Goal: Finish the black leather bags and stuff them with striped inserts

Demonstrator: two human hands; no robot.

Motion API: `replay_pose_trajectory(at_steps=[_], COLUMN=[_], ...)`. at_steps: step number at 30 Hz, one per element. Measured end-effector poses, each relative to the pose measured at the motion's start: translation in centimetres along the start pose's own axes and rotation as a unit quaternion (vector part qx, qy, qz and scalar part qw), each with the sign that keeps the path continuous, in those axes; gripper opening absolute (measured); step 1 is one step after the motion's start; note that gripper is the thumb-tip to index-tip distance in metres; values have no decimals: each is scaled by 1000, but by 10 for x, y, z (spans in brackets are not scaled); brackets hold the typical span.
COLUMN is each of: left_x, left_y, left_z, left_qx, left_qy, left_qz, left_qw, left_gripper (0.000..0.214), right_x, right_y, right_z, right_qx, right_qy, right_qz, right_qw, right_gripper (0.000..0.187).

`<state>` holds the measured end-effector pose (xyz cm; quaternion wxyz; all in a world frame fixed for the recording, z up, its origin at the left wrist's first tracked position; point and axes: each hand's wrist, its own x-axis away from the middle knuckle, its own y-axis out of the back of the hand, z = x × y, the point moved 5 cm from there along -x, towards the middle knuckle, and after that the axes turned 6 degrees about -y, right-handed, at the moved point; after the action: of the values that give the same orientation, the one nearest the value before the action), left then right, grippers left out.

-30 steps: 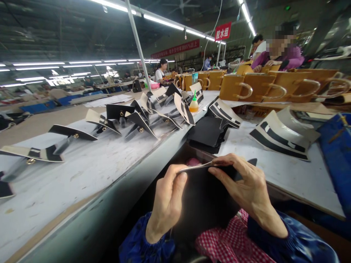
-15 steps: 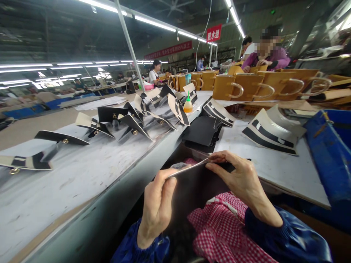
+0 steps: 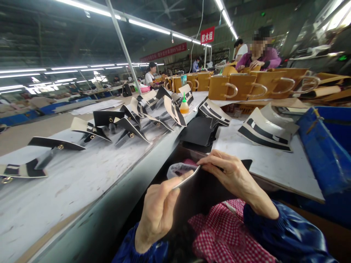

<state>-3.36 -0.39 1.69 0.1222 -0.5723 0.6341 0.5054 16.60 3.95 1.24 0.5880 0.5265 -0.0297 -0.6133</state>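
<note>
Over my lap, a thin black panel with a pale edge is held nearly edge-on towards me. My left hand is closed on its near left end, thumb below and index finger along the top. At the far right end of the same edge, my right hand pinches the panel between thumb and fingertips. The panel's dark face merges with the shadow beneath, so its full shape is hard to make out. Behind it, a clear plastic bag is partly visible.
Several curved black-and-cream flaps, some with gold clasps, stand on the white-covered table. Among them is a glue bottle. A black stack, more flaps, a blue bin and tan bags lie beyond. Co-workers sit behind.
The panel's edge has tilted and bends more at its far end. My right hand has shifted left along it, closer to my left hand. The whole view has shifted slightly.
</note>
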Motion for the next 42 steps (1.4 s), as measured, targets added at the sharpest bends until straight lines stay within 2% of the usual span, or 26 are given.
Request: replay_pose_trajectory(at_steps=[3, 6, 8, 10, 12, 14, 18, 22, 25, 28, 30, 32, 35, 38, 40, 42], left_x=[-3, -9, -16, -21, -26, -29, -30, -23, -17, -15, -15, -17, -21, -25, -26, -27], left_y=[6, 7, -2, -17, -31, -41, -45, -28, -8, 9, 16, 19, 20, 22, 22, 22], left_z=[12, 20, 21, 21, 22, 22, 29, 42, 46, 40, 34, 26, 16, 10, 7, 4], left_qx=[-33, -140, -245, -329, -378, -395, -370, -315, -245, -183, -159, -145, -122, -96, -78, -70], left_qy=[44, 80, 92, 127, 170, 193, 182, 165, 137, 95, 71, 47, 20, 14, 11, 7], left_qz=[48, 93, 148, 213, 262, 281, 260, 198, 134, 88, 70, 66, 77, 86, 91, 90], left_qw=[997, 982, 954, 911, 871, 853, 873, 913, 950, 975, 982, 986, 989, 992, 993, 993], left_gripper=[21, 16, 20, 24, 26, 29, 29, 27, 25, 26, 24, 21, 18, 16, 15, 15], right_x=[-4, -11, -15, -19, -21, -22, -19, -6, 10, 22, 26, 25, 19, 17, 18, 19], right_y=[-6, -15, -22, -29, -34, -38, -31, -2, 19, 26, 24, 21, 16, 15, 19, 24], right_z=[-1, 4, 11, 18, 24, 25, 22, 5, -22, -60, -82, -93, -95, -93, -93, -93], right_qx=[57, 116, 142, 156, 165, 173, 166, 137, 97, -6, -89, -155, -251, -351, -384, -391], right_qy=[19, 50, 74, 98, 112, 116, 128, 109, 42, -81, -154, -188, -214, -258, -274, -276], right_qz=[-9, -16, -9, 4, 14, 22, 8, -51, -109, -154, -184, -200, -158, -128, -154, -184], right_qw=[998, 992, 987, 983, 980, 978, 978, 983, 988, 985, 967, 949, 931, 891, 868, 858], right_gripper=[23, 23, 24, 25, 24, 23, 20, 16, 16, 20, 29, 35, 35, 36, 38, 38])
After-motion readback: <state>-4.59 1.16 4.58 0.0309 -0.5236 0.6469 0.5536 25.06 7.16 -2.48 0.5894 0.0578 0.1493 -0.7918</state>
